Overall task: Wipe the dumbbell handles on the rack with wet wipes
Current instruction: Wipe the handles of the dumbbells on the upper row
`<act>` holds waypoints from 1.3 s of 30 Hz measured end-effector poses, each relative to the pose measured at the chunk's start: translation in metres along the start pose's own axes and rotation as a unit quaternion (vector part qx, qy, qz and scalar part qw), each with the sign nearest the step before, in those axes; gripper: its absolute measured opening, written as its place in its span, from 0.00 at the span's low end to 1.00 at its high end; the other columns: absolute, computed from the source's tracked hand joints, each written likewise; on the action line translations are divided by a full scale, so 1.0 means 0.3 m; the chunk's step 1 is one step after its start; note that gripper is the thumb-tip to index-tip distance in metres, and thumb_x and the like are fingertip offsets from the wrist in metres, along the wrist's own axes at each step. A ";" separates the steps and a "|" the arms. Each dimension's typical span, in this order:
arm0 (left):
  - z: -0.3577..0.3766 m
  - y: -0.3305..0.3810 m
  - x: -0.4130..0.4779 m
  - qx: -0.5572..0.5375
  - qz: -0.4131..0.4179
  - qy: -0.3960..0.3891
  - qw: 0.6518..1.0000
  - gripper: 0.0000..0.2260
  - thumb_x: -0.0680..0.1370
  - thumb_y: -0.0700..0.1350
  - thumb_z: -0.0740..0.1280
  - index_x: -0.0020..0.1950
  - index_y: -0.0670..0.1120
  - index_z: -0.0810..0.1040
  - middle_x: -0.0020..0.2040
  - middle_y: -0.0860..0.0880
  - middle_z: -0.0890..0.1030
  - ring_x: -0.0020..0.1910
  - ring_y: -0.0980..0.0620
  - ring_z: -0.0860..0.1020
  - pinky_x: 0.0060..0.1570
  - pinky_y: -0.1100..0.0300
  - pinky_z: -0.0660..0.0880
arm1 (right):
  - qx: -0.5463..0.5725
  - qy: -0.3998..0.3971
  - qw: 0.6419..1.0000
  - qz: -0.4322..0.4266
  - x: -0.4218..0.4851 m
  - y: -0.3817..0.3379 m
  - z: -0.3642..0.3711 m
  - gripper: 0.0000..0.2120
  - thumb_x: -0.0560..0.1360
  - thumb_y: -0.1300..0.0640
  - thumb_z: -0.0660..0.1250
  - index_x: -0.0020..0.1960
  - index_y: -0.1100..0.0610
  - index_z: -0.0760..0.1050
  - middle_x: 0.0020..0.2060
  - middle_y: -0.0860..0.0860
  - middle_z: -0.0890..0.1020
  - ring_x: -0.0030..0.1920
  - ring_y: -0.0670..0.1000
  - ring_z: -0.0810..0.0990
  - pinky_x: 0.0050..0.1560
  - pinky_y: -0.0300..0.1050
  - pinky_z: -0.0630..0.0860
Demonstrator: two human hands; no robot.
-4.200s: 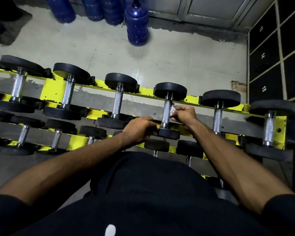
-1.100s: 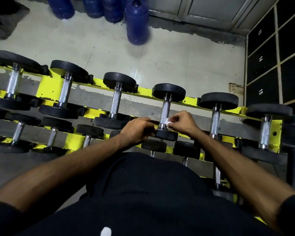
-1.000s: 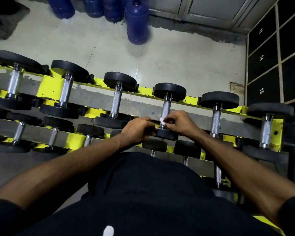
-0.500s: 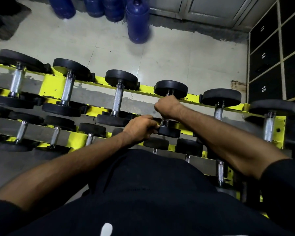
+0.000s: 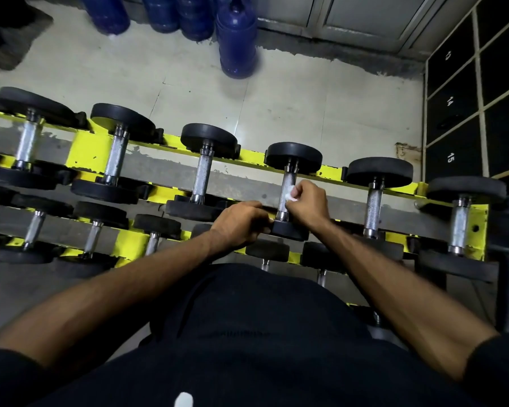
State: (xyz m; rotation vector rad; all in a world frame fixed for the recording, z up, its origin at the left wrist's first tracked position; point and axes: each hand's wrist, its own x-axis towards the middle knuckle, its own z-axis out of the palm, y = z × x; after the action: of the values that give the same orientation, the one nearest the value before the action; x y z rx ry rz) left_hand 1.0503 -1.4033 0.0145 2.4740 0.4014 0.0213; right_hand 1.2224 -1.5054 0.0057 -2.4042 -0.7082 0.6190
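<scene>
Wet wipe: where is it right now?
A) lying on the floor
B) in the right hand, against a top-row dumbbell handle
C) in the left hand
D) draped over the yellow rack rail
B: the right hand pinches the white wipe against the metal handle, while the left hand holds that dumbbell's near weight head.

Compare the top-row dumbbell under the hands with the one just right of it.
The held dumbbell has the left hand gripping its near head and the right hand pressing a wet wipe to its handle; the neighbour dumbbell is untouched. The held dumbbell's handle is partly covered; the neighbour's is bare. The neighbour's heads look wider. Both have black round heads and knurled metal handles, lying across the yellow rack.
</scene>
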 end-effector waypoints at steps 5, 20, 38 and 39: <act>0.010 -0.010 -0.002 0.000 -0.021 -0.002 1.000 0.09 0.74 0.44 0.76 0.53 0.51 0.85 0.45 0.60 0.74 0.42 0.59 0.73 0.41 0.64 0.69 | 0.107 0.000 0.981 0.163 0.054 0.021 0.012 0.09 0.70 0.68 0.68 0.44 0.55 0.79 0.46 0.51 0.82 0.46 0.54 0.81 0.44 0.45 0.80; -0.080 0.103 0.074 -0.162 -0.118 -0.044 0.979 0.16 0.75 0.48 0.75 0.61 0.47 0.81 0.52 0.50 0.85 0.48 0.56 0.82 0.53 0.53 0.82 | 0.409 -0.014 0.896 0.170 -0.143 0.007 -0.092 0.08 0.73 0.71 0.70 0.50 0.63 0.81 0.46 0.58 0.85 0.46 0.56 0.84 0.47 0.50 0.83; -0.042 0.481 -0.162 -0.400 -0.065 0.038 0.914 0.14 0.71 0.40 0.77 0.56 0.41 0.83 0.47 0.43 0.86 0.49 0.44 0.85 0.50 0.45 0.83 | 0.561 -0.039 0.822 0.087 -0.597 0.054 -0.331 0.11 0.70 0.72 0.72 0.51 0.67 0.80 0.46 0.63 0.85 0.45 0.59 0.85 0.45 0.50 0.84; -0.025 0.513 -0.187 -0.397 -0.062 0.052 0.914 0.16 0.70 0.42 0.78 0.56 0.43 0.83 0.46 0.43 0.86 0.49 0.44 0.85 0.52 0.44 0.82 | 0.562 -0.037 0.822 0.085 -0.633 0.068 -0.345 0.10 0.70 0.72 0.72 0.51 0.67 0.80 0.46 0.63 0.85 0.45 0.60 0.85 0.45 0.50 0.84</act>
State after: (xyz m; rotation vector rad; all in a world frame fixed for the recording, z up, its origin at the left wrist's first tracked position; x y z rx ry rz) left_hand 1.0392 -1.5322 0.1155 1.6435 0.4769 0.2221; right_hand 1.1438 -1.6723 0.1206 -1.3229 -0.0476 0.8784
